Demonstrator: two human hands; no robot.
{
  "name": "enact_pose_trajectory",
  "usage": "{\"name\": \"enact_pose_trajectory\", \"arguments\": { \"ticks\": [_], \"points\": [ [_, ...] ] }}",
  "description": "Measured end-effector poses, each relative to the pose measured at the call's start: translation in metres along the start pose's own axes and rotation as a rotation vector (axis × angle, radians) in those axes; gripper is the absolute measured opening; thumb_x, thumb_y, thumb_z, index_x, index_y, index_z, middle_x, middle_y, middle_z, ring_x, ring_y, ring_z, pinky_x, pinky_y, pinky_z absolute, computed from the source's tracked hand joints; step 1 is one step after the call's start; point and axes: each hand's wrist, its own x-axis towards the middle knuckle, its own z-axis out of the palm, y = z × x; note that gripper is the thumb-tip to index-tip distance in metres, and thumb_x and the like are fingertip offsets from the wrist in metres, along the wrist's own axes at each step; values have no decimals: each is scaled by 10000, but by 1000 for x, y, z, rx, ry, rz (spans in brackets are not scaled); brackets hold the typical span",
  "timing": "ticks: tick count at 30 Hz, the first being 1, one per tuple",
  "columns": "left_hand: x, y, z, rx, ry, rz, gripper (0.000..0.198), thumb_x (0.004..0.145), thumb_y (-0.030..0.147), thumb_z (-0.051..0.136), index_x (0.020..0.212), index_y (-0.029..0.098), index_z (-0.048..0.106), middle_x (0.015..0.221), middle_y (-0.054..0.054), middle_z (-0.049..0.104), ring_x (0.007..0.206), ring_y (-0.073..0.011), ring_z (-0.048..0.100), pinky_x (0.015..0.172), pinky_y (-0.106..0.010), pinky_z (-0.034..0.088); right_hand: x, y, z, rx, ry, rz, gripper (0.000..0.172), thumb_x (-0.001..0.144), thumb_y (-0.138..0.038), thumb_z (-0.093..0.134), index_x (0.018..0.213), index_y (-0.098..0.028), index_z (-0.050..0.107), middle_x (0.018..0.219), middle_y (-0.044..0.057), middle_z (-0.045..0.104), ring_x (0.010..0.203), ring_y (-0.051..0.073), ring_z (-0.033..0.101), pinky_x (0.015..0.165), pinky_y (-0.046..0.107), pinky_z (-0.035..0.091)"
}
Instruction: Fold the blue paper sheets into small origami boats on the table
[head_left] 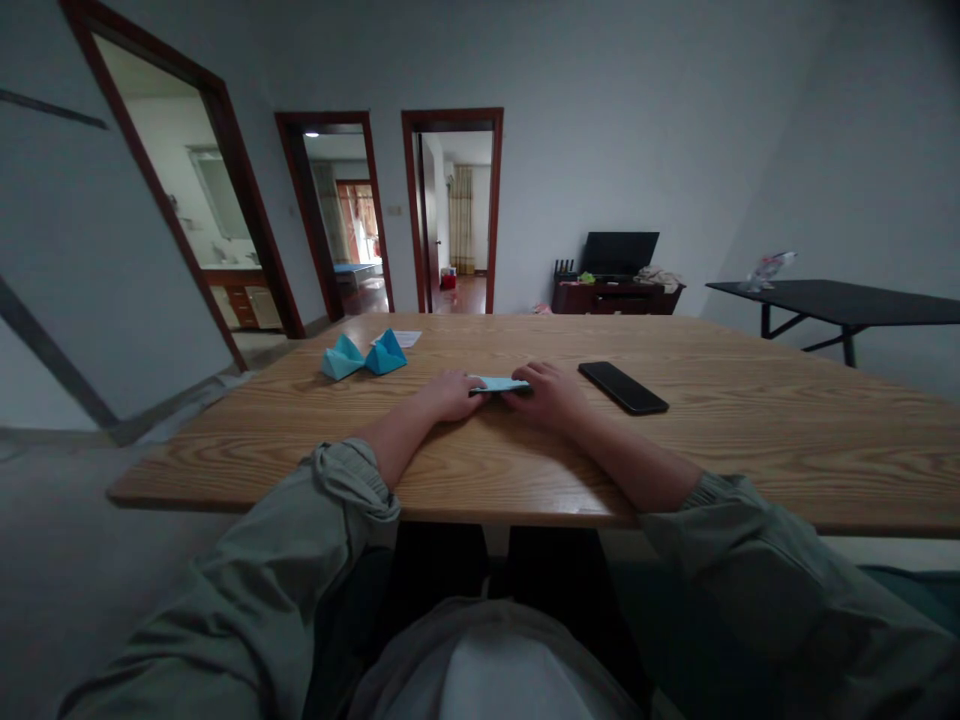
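A light blue piece of folded paper (498, 384) is held low over the middle of the wooden table, close to its top. My left hand (452, 394) closes on the paper's left end. Its right end is gripped by my right hand (546, 392), with the fingers bent over the edge. The fingers cover both ends, so only the middle strip shows. To the left stand two folded paper shapes, a pale blue one (343, 357) and a deeper blue one (386, 352), side by side.
A black phone (622, 387) lies right of my right hand. Behind the blue shapes is a white paper sheet (406, 339). The wooden table's (787, 420) front edge runs beneath my forearms. Farther off are a black table (840, 300) and a monitor (619, 254) on a dark cabinet.
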Motion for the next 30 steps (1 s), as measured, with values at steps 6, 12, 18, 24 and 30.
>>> {"name": "enact_pose_trajectory", "arguments": {
  "ticks": [6,12,18,24,30],
  "points": [
    [0,-4,-2,-63,57,133,400,930,443,357,1096,252,666,1106,-46,645,989,-195,582,859,-284,425,-1,10,6,87,-29,43,351,838,-514,541,966,-197,623,988,91,623,909,219,560,798,305,396],
    [-3,-6,-3,-187,44,148,406,942,418,330,1109,242,656,1083,-39,679,967,-196,602,832,-277,437,-2,22,10,292,-176,202,373,908,-528,417,960,-226,629,848,55,662,767,188,581,656,268,388],
    [-4,-9,-2,-246,36,62,417,935,455,331,1105,256,655,1101,-26,682,965,-188,609,823,-266,439,-2,28,13,331,-227,275,416,901,-548,414,915,-214,662,724,50,651,664,176,563,589,269,358],
    [-4,-10,-4,-209,37,62,440,934,478,325,1038,239,680,1010,-40,703,887,-188,623,747,-261,438,-2,31,14,333,-228,287,421,896,-563,411,864,-218,649,726,43,649,660,169,556,586,261,344],
    [-3,-12,-3,-125,113,51,453,927,492,335,976,222,695,970,-56,704,869,-193,618,724,-270,424,-1,34,18,310,-167,304,375,873,-530,465,814,-200,633,728,45,642,672,168,549,587,261,341]
  ]
}}
